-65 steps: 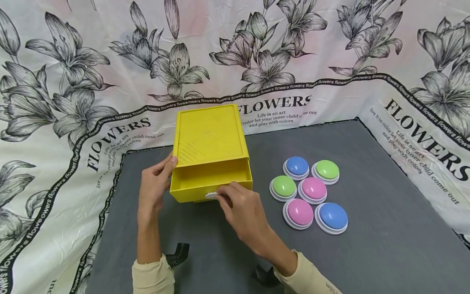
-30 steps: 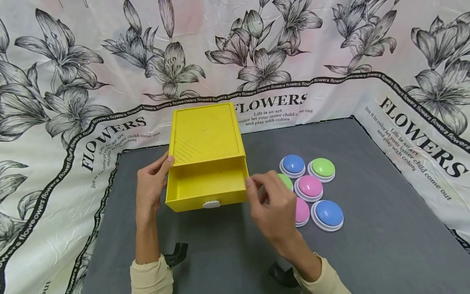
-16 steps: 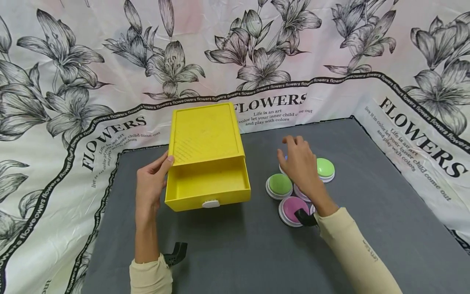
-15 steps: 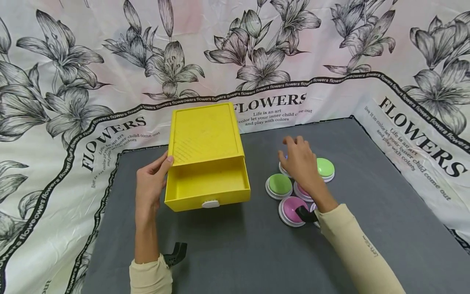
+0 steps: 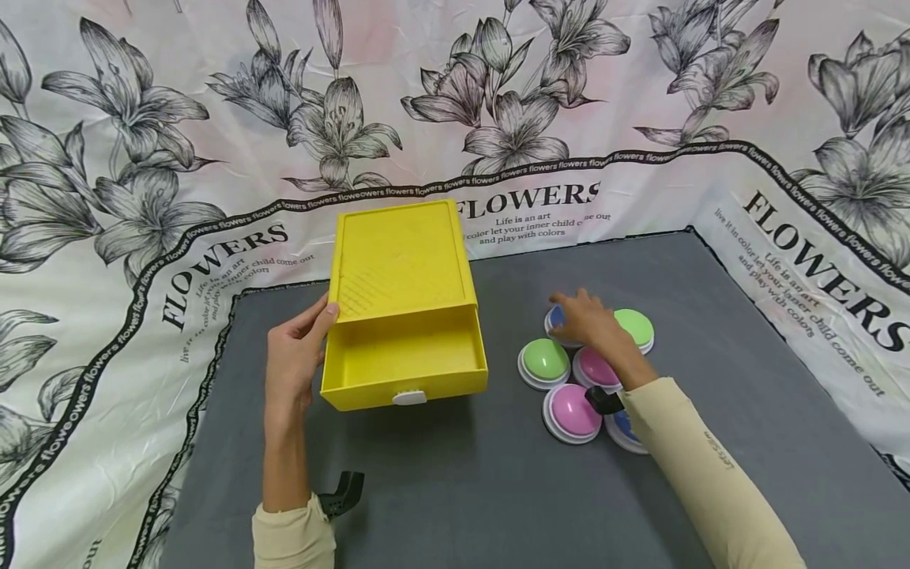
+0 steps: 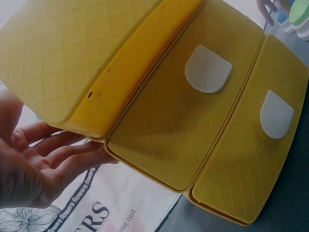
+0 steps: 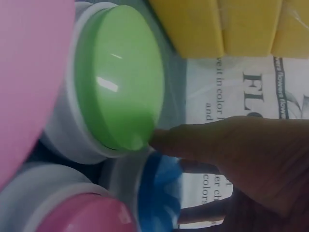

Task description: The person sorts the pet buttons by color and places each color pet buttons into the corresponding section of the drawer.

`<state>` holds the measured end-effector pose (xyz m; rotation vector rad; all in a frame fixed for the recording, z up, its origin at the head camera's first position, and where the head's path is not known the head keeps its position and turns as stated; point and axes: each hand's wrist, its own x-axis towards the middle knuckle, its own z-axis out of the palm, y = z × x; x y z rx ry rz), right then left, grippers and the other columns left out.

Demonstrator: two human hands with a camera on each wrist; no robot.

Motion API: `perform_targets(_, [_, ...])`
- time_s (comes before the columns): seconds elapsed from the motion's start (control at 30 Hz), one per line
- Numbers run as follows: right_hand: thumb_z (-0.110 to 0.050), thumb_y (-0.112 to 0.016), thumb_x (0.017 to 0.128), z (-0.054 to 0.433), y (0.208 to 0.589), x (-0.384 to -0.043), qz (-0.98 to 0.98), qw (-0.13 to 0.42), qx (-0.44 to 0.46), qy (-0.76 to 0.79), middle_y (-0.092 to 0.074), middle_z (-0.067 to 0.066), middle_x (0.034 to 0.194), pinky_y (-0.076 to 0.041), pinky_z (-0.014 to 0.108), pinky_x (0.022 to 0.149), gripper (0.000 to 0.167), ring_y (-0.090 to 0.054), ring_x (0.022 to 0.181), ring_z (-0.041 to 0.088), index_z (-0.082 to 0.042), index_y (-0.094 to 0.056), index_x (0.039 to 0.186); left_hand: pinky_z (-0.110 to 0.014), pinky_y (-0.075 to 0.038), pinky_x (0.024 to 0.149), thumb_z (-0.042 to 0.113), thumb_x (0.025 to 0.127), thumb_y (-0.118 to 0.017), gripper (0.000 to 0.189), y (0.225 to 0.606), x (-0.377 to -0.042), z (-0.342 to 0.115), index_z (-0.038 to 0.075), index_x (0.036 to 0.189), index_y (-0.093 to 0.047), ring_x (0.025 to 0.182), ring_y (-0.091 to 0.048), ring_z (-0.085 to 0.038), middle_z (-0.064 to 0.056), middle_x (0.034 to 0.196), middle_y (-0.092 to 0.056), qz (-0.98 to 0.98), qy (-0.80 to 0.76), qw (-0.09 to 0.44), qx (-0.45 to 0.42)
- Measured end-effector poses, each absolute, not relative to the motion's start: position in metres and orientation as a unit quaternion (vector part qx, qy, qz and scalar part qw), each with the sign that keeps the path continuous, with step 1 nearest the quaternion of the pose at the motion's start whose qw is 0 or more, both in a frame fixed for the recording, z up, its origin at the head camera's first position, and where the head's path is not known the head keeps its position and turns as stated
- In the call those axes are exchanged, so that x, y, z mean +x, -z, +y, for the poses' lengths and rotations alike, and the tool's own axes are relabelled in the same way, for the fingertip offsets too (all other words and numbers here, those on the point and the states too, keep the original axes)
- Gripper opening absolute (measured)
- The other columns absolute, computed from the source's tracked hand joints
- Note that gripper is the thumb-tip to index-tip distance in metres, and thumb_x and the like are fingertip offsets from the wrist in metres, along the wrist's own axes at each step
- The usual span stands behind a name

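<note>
A yellow drawer unit [image 5: 401,257] stands left of centre, its top drawer [image 5: 408,387] pulled out with nothing visible inside. My left hand [image 5: 295,356] steadies the unit's left side, thumb at the front corner; the left wrist view shows those fingers nearly straight against the side. To the right lie several dome push buttons on white bases. My right hand [image 5: 590,322] reaches over the rear blue button [image 5: 557,318], thumb and fingers spread about it. In the right wrist view its thumb tip is by the green button [image 7: 125,77]. Whether the fingers press the blue one I cannot tell.
Near the blue button are a green button [image 5: 545,359], another green button [image 5: 635,326] and two pink ones, the front pink button [image 5: 576,411] lowest. A second blue button [image 5: 626,427] is partly under the right sleeve. Flower-printed cloth [image 5: 526,103] stands behind the grey tabletop [image 5: 441,490].
My right hand let go of the drawer's white knob after pulling the drawer further out. It has moved right and down onto the rear blue button. My left hand has stayed on the unit.
</note>
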<state>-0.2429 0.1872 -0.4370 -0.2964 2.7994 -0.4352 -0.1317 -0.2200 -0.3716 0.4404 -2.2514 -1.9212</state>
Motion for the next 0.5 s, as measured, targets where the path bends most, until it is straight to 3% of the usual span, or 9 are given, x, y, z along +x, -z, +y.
perform_targets(0.23, [-0.022,-0.071,0.094,0.1837,0.4423,-0.2437,0.973,0.148,-0.094,0.151,-0.047,0.039,0.137,-0.053,0.072,0.095,0.062,-0.049,0.126,0.058,-0.002,-0.050,0.149,-0.021,-0.063,0.082,0.046,0.099,-0.071,0.053,0.3681,-0.1314,-0.2211,0.023,0.146,-0.063,0.137,-0.062,-0.027,-0.009,0.151,-0.062,-0.746,0.646,0.070,0.149])
perform_targets(0.5, [-0.020,-0.072,0.092,0.1833,0.4408,-0.2427,0.971,0.136,-0.097,0.170,-0.050,0.037,0.132,-0.055,0.067,0.094,0.061,-0.052,0.120,0.055,0.001,-0.052,0.146,-0.021,-0.064,0.079,0.046,0.100,-0.069,0.054,0.3658,-0.1323,-0.2215,0.022,0.147,-0.061,0.137,-0.062,-0.028,-0.009,0.152,-0.062,-0.748,0.645,0.063,0.144])
